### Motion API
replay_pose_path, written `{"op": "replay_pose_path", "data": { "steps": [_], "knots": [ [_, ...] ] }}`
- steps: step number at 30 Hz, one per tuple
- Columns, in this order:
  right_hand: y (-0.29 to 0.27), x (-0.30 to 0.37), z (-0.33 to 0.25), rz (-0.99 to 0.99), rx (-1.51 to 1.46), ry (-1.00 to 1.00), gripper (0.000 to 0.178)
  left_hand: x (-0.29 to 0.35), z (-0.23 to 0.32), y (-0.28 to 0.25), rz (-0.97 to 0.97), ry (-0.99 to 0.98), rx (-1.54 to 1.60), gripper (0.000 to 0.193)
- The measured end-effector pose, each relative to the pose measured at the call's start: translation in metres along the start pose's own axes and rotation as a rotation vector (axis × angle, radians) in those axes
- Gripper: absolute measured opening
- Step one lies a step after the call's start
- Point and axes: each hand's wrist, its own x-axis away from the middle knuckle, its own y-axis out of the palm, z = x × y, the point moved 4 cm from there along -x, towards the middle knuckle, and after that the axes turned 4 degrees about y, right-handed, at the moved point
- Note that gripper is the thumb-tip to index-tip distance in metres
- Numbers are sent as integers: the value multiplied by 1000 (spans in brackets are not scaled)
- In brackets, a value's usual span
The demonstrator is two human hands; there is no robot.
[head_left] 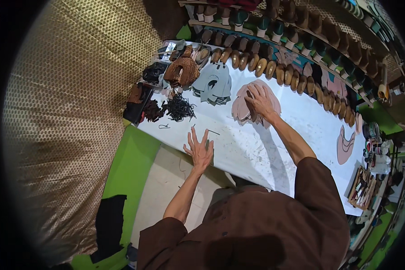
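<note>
My right hand point(261, 105) lies on a fanned stack of pink, sole-shaped pieces point(271, 92), its fingers spread over them and pointing away from me. A dark spot shows by its fingertips; whether it is a thing or shadow I cannot tell. Above the table's near edge, my left hand point(200, 152) is open, fingers apart, with nothing visible in it. Close to its fingertips lies a thin dark strip point(214, 132). Farther left is a tangled heap of black strips or loops point(180, 107), beside a smaller dark brown heap point(154, 110).
Grey-green cut pieces point(211, 83) lie fanned left of the pink stack. Wooden shoe lasts point(271, 70) line the far edge, below shelves of shoes. Patterned brown material point(182, 71) sits far left. A tool tray point(362, 186) and a curved pink piece point(345, 146) lie right.
</note>
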Motion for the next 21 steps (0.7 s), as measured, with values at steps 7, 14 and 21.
{"op": "replay_pose_path", "data": {
  "steps": [7,14,21],
  "knots": [
    [-37,-16,-11,-80,8,-25,13,-15,-17,4,-59,0,24,60],
    [-87,18,-25,-100,42,131,14,-39,-23,22,-123,198,94,71],
    [-117,57,-95,-81,31,285,15,-57,-35,20,-266,401,112,80]
  ]
}}
